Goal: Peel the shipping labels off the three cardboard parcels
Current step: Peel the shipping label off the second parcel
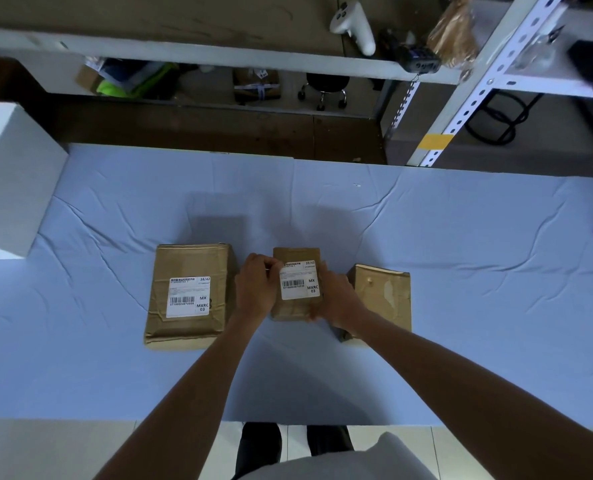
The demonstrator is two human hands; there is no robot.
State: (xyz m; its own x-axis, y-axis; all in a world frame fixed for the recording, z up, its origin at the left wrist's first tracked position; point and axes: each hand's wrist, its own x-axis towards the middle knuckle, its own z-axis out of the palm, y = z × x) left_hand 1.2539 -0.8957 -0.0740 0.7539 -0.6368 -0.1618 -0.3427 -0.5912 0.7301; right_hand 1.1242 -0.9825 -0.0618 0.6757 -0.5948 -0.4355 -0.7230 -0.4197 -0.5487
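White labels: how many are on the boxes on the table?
2. Left label on the left parcel; middle label on the middle parcel, between the left hand and right hand. The right parcel shows none on top; hidden sides might.

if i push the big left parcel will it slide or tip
Likely slides, not tips: the left parcel lies flat and wide. The wrinkled blue cloth may bunch ahead of it. Its creased cardboard probably flexes a little.

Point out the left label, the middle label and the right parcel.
left label (188,297): head view, middle of the sticker.
middle label (300,280): head view, middle of the sticker.
right parcel (381,301): head view, middle of its top face.
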